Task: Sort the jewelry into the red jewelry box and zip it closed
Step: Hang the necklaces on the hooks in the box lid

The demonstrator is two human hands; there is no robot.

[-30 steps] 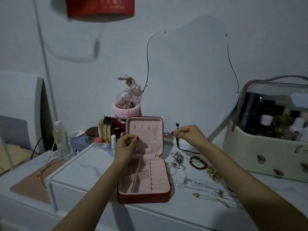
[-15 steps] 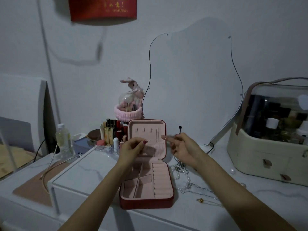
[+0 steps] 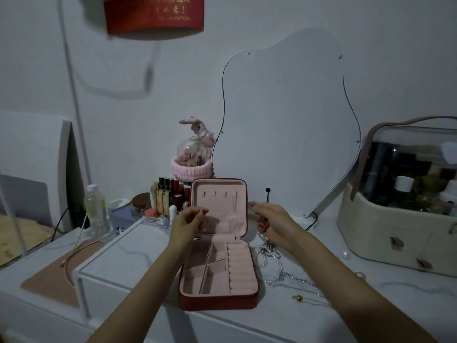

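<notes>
Jewelry box (image 3: 218, 268) lies open on white marble-patterned dresser (image 3: 138, 246) below wavy mirror (image 3: 284, 120).

Gold characters and a row of digits on red hanging sign (image 3: 153, 13), far above fingers; too blurred to read.

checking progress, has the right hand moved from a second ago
Yes. The right hand has moved left, closer to the open lid of the red zip-up jewelry box with pink lining; the box itself stays put.
</notes>
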